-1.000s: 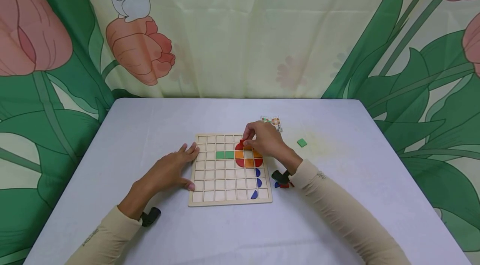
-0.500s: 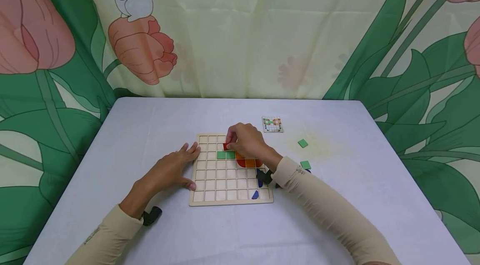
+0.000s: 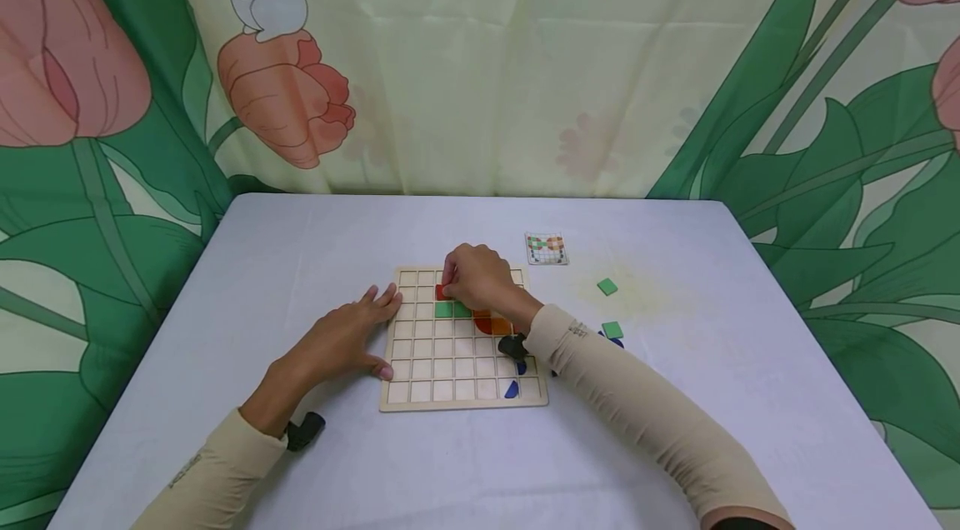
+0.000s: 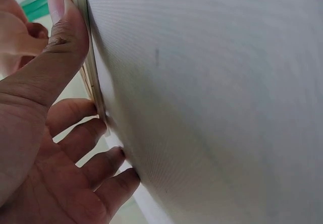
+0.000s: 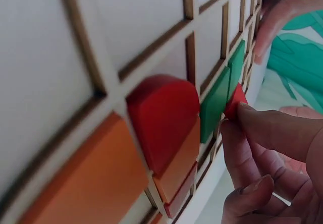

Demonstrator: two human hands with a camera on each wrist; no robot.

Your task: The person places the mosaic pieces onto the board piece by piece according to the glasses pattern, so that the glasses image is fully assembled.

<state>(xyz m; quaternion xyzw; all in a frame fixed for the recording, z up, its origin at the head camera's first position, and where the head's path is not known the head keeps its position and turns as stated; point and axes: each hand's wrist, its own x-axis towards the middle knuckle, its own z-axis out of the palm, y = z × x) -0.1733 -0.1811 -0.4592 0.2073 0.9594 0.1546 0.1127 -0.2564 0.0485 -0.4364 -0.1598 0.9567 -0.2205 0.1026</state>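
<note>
My right hand has carried the small red piece leftward across the wooden grid board, away from the red and orange cluster where it hovered a second ago, and now pinches it between thumb and fingertips just above the two green squares. In the right wrist view the piece sits at the lip of a cell beside the green ones, though I cannot tell whether it is seated yet (my fingers cover most of it). My left hand has not moved: it lies flat and relaxed against the board's left edge, thumb along the rim, holding nothing. I take the piece to be nearly placed. Two green squares lie loose on the worktop.
</note>
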